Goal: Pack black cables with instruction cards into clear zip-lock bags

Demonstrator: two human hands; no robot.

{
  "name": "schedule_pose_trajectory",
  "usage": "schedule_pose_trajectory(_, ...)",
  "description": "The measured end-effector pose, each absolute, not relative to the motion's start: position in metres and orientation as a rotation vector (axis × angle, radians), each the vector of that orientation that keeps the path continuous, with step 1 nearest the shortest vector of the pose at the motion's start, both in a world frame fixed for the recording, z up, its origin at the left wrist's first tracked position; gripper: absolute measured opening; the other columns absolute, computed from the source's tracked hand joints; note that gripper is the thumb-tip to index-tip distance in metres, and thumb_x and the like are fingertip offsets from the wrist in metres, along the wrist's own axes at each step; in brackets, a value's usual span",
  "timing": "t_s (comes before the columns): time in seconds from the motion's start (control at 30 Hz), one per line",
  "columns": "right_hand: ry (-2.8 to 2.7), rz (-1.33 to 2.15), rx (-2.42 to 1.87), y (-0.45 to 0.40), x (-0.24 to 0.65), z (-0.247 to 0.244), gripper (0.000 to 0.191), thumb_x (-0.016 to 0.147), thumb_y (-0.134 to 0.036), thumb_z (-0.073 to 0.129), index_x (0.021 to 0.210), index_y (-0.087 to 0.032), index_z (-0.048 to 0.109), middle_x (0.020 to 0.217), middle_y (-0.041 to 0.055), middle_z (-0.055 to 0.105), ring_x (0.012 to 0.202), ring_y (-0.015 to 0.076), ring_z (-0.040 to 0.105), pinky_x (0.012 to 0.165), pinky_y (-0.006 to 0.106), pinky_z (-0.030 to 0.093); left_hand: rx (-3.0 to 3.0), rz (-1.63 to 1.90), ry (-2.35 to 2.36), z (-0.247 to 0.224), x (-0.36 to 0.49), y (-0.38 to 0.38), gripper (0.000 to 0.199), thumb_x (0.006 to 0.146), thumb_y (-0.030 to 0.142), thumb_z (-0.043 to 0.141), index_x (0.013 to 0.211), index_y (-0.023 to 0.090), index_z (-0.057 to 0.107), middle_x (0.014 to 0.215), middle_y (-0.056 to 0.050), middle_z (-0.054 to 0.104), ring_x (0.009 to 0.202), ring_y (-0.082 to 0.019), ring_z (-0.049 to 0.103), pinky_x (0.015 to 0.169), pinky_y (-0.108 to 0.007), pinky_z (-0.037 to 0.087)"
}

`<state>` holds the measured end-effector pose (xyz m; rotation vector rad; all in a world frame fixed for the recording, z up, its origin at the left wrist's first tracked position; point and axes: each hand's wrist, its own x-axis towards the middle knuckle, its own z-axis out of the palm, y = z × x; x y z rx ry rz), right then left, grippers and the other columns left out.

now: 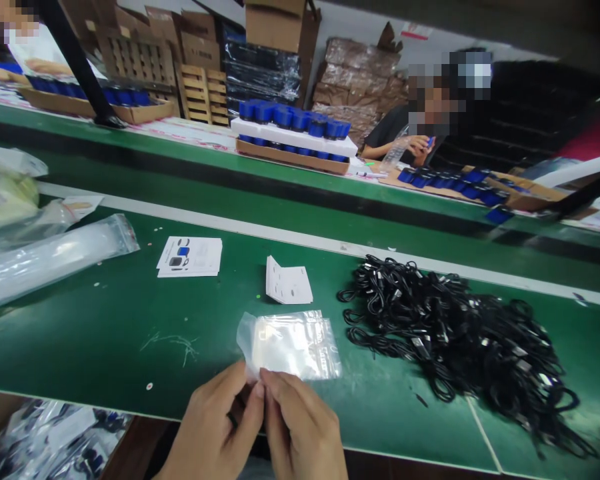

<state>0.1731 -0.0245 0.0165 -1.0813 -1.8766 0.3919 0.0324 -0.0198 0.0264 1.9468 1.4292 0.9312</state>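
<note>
Left hand and right hand are gripping, fingers closed, the lower edge of a clear zip bag, which is resting on the green belt. A folded leaflet is lying just beyond; black cables are heaping rightward.

Straight ahead of our fingers, a long green workbench runs across the room. Farther out past our fingers, wooden pallets stand on edge beneath stacked cardboard boxes, just beside dark plastic-wrapped stacks. Up and to the right of our fingers, brown wrapped bundles are piled in front of a pale wall, while a black post rises up and to the left of them.
</note>
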Motion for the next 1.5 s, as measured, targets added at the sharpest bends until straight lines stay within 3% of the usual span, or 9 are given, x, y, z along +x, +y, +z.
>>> schedule_pose_trajectory(0.17, -2.028, 0.25, -1.19, -0.02, 0.17, 0.026, 0.021, 0.086, -0.01, 0.043, 0.08, -0.018, 0.061, 0.062, 0.0029, 0.063, 0.051, 0.0172, 0.058, 0.048, 0.028, 0.043, 2.145, 0.877, 1.365, 0.025, 0.027, -0.019, 0.021, 0.09, 0.015, 0.041, 0.073, 0.02, 0.052, 0.068, 0.001, 0.06, 0.062, -0.011, 0.06, 0.061, -0.019, 0.047)
schedule_pose_trajectory(0.37, -1.964, 0.155, -1.441, -0.009, 0.176, 0.037, 0.027, 0.085, -0.014, 0.044, 0.061, -0.02, 0.056, 0.051, -0.0002, 0.057, 0.044, 0.0155, 0.054, 0.046, 0.026, 0.037, 2.182, 1.007, 1.507, 0.018, 0.023, -0.022, 0.028, 0.086, 0.011, 0.041, 0.06, 0.021, 0.042, 0.056, 0.005, 0.044, 0.048, -0.008, 0.046, 0.05, -0.018, 0.039)
schedule_pose_trajectory(0.5, -2.058, 0.567, -1.389, 0.019, 0.193, 0.056, 0.015, 0.089, -0.02, 0.049, 0.092, -0.019, 0.063, 0.084, 0.0027, 0.071, 0.076, 0.017, 0.068, 0.067, 0.025, 0.052, 1.814, 1.051, 1.595, 0.014, 0.015, -0.018, 0.028, 0.089, 0.023, 0.041, 0.061, 0.022, 0.044, 0.052, 0.006, 0.044, 0.046, -0.009, 0.046, 0.047, -0.018, 0.038)
schedule_pose_trajectory(0.63, -2.261, 0.228, -1.414, 0.064, 0.203, 0.057, 0.036, 0.088, -0.015, 0.046, 0.122, -0.006, 0.052, 0.118, 0.0186, 0.063, 0.11, 0.0271, 0.059, 0.09, 0.039, 0.049, 1.513, 1.101, 1.552, 0.012, 0.009, -0.013, 0.032, 0.09, 0.033, 0.041, 0.061, 0.022, 0.048, 0.053, 0.005, 0.049, 0.046, -0.01, 0.048, 0.047, -0.019, 0.039)
schedule_pose_trajectory(0.9, -2.349, 0.172, -1.446, 0.09, 0.19, 0.034, 0.037, 0.082, -0.005, 0.05, 0.119, -0.005, 0.057, 0.093, 0.017, 0.073, 0.078, 0.0271, 0.07, 0.066, 0.033, 0.054, 1.474, 1.113, 1.507, 0.009, 0.009, -0.013, 0.032, 0.089, 0.035, 0.045, 0.06, 0.021, 0.051, 0.052, 0.004, 0.052, 0.046, -0.011, 0.048, 0.046, -0.02, 0.039)
schedule_pose_trajectory(1.07, -2.141, 0.163, -1.495, 0.086, 0.19, 0.036, 0.023, 0.083, -0.005, 0.049, 0.093, -0.015, 0.067, 0.081, 0.008, 0.074, 0.071, 0.0214, 0.07, 0.066, 0.029, 0.054, 1.266, 1.182, 1.502, 0.016, 0.012, -0.011, 0.03, 0.086, 0.039, 0.05, 0.064, 0.021, 0.058, 0.053, 0.004, 0.057, 0.047, -0.01, 0.052, 0.047, -0.019, 0.045)
schedule_pose_trajectory(1.27, -1.877, 0.215, -1.138, 0.036, 0.202, 0.061, 0.016, 0.086, -0.01, 0.052, 0.09, -0.019, 0.065, 0.108, 0.011, 0.065, 0.118, 0.0252, 0.054, 0.096, 0.04, 0.046, 0.773, 1.208, 1.461, 0.033, 0.016, -0.003, 0.028, 0.08, 0.046, 0.059, 0.074, 0.019, 0.063, 0.065, 0.0, 0.071, 0.059, -0.016, 0.068, 0.057, -0.023, 0.058)
schedule_pose_trajectory(1.4, -1.909, 0.374, -1.085, -0.008, 0.192, 0.049, 0.022, 0.08, -0.006, 0.054, 0.087, -0.023, 0.066, 0.131, 0.0084, 0.051, 0.13, 0.0274, 0.041, 0.102, 0.042, 0.04, 0.498, 1.203, 1.3, 0.042, 0.019, 0.004, 0.027, 0.075, 0.046, 0.064, 0.068, 0.021, 0.057, 0.056, 0.006, 0.066, 0.052, -0.012, 0.065, 0.048, -0.019, 0.055)
schedule_pose_trajectory(1.5, -1.798, 0.619, -1.238, -0.023, 0.18, 0.031, 0.02, 0.083, -0.009, 0.051, 0.09, -0.023, 0.065, 0.146, 0.0097, 0.037, 0.13, 0.0259, 0.043, 0.101, 0.037, 0.043, 0.49, 1.2, 1.248, 0.042, 0.018, 0.007, 0.033, 0.07, 0.051, 0.068, 0.068, 0.021, 0.055, 0.06, 0.005, 0.066, 0.055, -0.014, 0.065, 0.049, -0.022, 0.056)
